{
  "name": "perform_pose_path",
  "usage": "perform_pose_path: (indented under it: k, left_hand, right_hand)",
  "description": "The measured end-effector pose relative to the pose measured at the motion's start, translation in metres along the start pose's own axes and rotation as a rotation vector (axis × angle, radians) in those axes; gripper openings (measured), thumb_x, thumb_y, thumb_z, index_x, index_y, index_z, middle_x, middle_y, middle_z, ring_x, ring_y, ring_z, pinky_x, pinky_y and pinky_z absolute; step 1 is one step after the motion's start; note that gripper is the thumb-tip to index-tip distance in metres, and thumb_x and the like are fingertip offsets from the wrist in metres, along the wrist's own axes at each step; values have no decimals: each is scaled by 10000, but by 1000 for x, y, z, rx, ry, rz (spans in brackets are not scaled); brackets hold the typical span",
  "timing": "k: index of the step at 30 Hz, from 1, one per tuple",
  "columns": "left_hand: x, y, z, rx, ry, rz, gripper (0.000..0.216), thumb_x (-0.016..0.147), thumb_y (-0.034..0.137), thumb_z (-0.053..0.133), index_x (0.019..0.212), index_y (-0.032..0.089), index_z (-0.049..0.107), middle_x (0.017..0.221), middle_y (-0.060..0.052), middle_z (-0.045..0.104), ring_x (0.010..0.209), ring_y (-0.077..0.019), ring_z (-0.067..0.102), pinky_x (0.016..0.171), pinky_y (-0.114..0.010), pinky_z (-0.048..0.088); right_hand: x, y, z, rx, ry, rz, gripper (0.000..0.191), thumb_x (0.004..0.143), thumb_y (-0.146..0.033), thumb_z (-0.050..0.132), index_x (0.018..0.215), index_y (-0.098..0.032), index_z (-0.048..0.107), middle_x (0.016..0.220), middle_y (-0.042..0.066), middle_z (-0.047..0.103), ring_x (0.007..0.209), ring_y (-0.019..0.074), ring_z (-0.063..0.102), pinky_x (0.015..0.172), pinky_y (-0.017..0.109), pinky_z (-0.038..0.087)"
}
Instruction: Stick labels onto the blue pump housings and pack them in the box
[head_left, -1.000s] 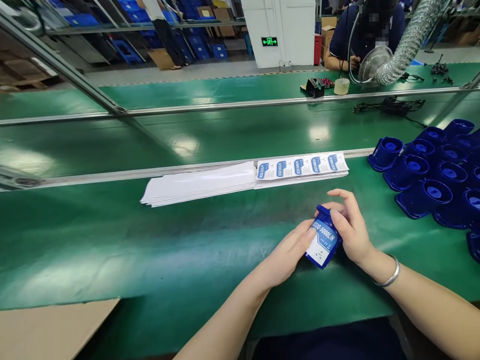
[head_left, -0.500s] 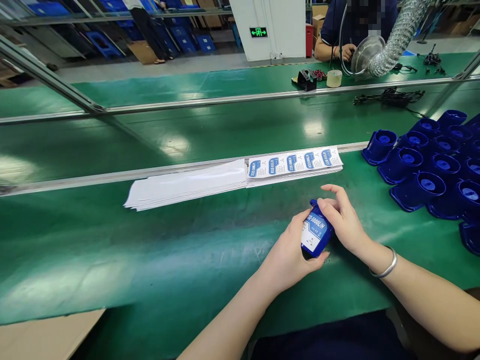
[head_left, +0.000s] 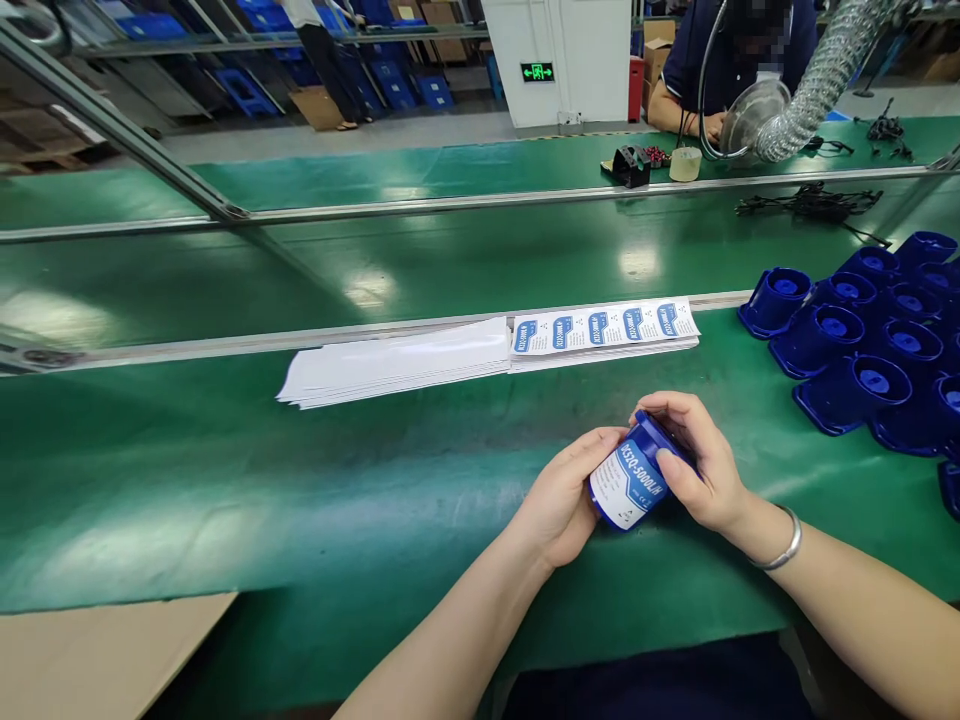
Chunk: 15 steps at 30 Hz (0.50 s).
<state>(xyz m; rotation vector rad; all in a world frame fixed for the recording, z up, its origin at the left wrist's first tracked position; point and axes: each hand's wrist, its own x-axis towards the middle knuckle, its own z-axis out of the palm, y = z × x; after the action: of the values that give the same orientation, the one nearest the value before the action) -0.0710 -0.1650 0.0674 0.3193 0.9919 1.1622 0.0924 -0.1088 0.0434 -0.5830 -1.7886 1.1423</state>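
Between my hands is a dark blue plastic housing [head_left: 649,430], tilted above the green bench. A white and blue printed label [head_left: 627,484] lies on its curved side, facing me. My left hand [head_left: 564,497] grips the housing from the left, its fingers partly hidden behind it. On the right, my right hand [head_left: 697,460] is closed around the other side, with the thumb on the housing near the label's right edge. Beyond my hands rests a stack of label sheets [head_left: 606,329], its top sheet showing several blue and white labels.
White paper sheets [head_left: 397,362] lie left of the label sheets, along a metal rail [head_left: 187,348]. Several blue housings [head_left: 851,390] stand at the right. A cardboard piece [head_left: 105,650] is at lower left. Across the bench, a person [head_left: 686,75] sits behind a flexible duct [head_left: 825,85].
The housing has turned so that more of its label faces me. My right hand's fingers, raised before, now wrap round it. The whole view has shifted slightly.
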Motion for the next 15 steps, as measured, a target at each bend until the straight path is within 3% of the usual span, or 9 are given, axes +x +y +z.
perform_pose_path:
  k: [8,15]
  left_hand:
    - [-5,0,2,-98,-51,9,258,811,343,794,953,137,735,902,-45,693,818,-139,625,741,-255,507]
    - [-11,-3,4,124,-70,165,304,843,413,755,1020,176,691,914,-23,665,822,-135,593,729,-250,484]
  right_hand:
    - [6,-1,2,-94,19,-245,384,935,-360,521,1293,-224,541,1109,113,598,1031,291,578,884,516,494]
    - [4,-2,6,-159,76,-221,370,941,-313,506,1300,-235,554,1125,101,610,1013,271,584,881,486,486]
